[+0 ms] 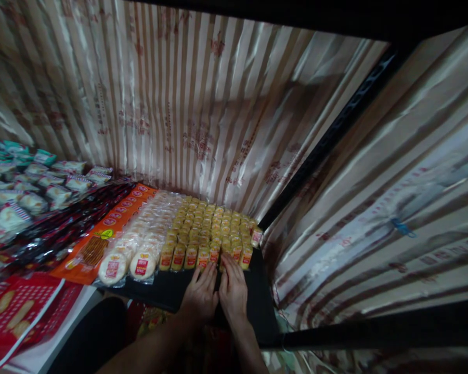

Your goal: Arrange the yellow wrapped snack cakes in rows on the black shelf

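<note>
Small yellow snack packs with red labels (191, 255) stand in close rows on a black shelf board (164, 292). At the front edge of these rows is my left hand (200, 293), its fingers stretched forward with the tips at the front packs. Close beside it, my right hand (233, 292) reaches out with straight fingers over the front row, partly covering a pack. Neither hand shows anything gripped, though the undersides of the fingers are hidden. Left of the yellow packs lie rows of round white wrapped cakes (142, 265).
An orange snack bag (95, 252), dark long packets (68, 218) and white-and-green packets (13, 215) lie further left. A red bag or basket (8, 296) is at the lower left. Striped sheeting (203, 104) hangs behind, and a black post (320, 148) rises at the right.
</note>
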The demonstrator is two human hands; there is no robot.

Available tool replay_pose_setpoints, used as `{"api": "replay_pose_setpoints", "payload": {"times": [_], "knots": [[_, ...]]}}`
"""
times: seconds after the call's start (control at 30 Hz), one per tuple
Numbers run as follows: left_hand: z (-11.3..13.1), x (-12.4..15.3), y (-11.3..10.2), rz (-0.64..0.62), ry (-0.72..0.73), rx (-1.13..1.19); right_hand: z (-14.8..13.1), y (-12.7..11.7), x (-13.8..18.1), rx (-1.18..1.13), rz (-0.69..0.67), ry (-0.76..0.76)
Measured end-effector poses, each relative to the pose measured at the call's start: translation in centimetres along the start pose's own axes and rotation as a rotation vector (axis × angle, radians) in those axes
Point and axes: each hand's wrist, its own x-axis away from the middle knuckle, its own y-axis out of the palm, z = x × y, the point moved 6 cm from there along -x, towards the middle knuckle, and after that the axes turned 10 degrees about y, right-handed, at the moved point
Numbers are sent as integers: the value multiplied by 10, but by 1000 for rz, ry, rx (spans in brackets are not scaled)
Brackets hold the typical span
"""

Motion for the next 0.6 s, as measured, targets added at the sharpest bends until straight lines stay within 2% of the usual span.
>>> {"api": "replay_pose_setpoints", "payload": {"times": [0.13,0.27,0.6], "knots": [[1,-5,0,-58,-6,41,-18,8,-36,117,-89,-40],[3,-12,3,-123,-44,77,-25,10,-62,197,-151,-46],[9,-18,8,-69,-30,42,-14,29,-76,279,-281,-71]]}}
